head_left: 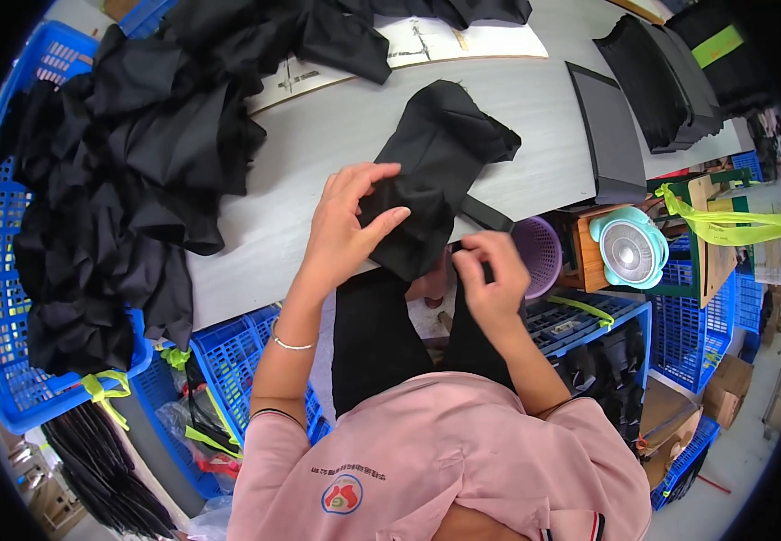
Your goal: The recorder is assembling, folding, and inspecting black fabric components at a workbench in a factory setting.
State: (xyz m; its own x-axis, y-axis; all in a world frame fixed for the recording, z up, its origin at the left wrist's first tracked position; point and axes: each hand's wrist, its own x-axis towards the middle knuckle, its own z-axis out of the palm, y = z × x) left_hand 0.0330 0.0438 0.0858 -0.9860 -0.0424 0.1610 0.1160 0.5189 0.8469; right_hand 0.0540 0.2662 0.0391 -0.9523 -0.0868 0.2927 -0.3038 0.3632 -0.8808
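A black fabric piece [435, 149] with a folded, bag-like shape lies at the near edge of the table, its lower part hanging toward my lap. My left hand [347, 221] is at its left side, thumb and fingers spread apart, the fingertips at the cloth. A flat black strap [486, 215] sticks out from the right side of the piece. Just below that strap, my right hand [494, 275] has its fingers curled and closed. A bit of dark material shows at its fingertips, but what it grips is mostly hidden.
Black fabric pieces [156, 135] heap over a blue basket [12, 379] at left. Stacked black panels [647, 81] stand at far right on the grey table [318, 135]. Right of my hand are a purple bin [539, 257] and a turquoise fan [629, 250]. Blue crates [697, 334] stand below.
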